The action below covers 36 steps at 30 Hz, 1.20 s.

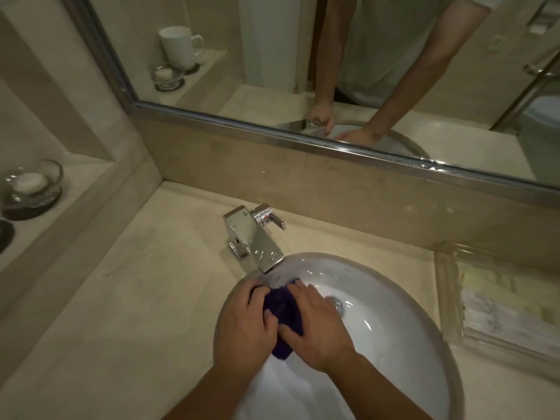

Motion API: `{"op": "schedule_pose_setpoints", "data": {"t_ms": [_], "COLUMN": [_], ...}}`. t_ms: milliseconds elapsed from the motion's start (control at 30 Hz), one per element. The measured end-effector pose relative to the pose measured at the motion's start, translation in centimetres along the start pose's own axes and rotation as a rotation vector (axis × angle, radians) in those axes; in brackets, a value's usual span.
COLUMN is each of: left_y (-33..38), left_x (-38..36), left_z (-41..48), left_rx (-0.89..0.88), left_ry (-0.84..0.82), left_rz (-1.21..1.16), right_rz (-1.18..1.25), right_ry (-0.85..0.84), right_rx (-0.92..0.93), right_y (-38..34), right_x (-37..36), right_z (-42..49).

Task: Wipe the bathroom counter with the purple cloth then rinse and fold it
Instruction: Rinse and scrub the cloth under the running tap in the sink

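Bunching the purple cloth (283,307) between both hands, we hold it inside the white sink basin (394,322), just below the spout of the chrome faucet (254,237). Our left hand (242,325) curls its fingers round the cloth's left side. Our right hand (318,331) bends its fingers over the top and pinches the fabric with the thumb. A dark tail of cloth hangs out beneath the hands. The drain (338,306) sits just right of our right hand. Around the basin runs the beige stone counter (136,298), with a clear glass tray (497,301) at its right. A glass soap dish (30,186) stands on the left ledge. Beyond the faucet, the framed mirror (272,56) reflects our arms and a white mug (178,45).
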<state>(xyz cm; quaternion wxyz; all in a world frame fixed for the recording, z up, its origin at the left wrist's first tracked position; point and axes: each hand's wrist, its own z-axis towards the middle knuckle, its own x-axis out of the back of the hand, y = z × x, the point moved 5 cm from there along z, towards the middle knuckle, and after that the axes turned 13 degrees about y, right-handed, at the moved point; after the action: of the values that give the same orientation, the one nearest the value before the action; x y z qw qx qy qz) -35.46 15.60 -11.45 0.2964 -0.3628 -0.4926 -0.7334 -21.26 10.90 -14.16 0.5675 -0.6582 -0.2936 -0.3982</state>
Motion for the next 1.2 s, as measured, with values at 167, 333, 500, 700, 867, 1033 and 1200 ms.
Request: {"op": "schedule_pose_setpoints", "data": {"t_ms": [167, 333, 500, 700, 867, 1033, 1200], "left_y": [-0.3, -0.5, -1.0, -0.5, 1.2, 2.0, 2.2], "left_x": [0.6, 0.9, 0.6, 0.1, -0.2, -0.7, -0.8], "left_z": [0.0, 0.3, 0.0, 0.7, 0.0, -0.4, -0.1], "left_rx": [-0.215, -0.227, -0.177, -0.072, 0.016, 0.060, 0.083], "left_ry": [-0.240, -0.328, -0.364, -0.290, -0.187, -0.159, -0.177], "left_rz": [0.167, 0.248, 0.273, 0.248, 0.255, 0.272, 0.312], "right_rz": [-0.067, -0.143, -0.140, -0.123, -0.037, -0.046, -0.072], "right_ry": [0.029, 0.061, -0.033, -0.052, -0.047, -0.057, -0.081], "right_rx": [-0.054, -0.077, 0.003, 0.095, 0.175, 0.217, 0.209], "right_y": [-1.4, -3.6, -4.9, -5.0, -4.7, -4.0, -2.4], "right_x": [3.1, 6.9, 7.4, 8.0, 8.9, 10.0, 10.1], "right_z": [-0.4, 2.4, 6.1, 9.2, 10.0, 10.6, 11.8]}}
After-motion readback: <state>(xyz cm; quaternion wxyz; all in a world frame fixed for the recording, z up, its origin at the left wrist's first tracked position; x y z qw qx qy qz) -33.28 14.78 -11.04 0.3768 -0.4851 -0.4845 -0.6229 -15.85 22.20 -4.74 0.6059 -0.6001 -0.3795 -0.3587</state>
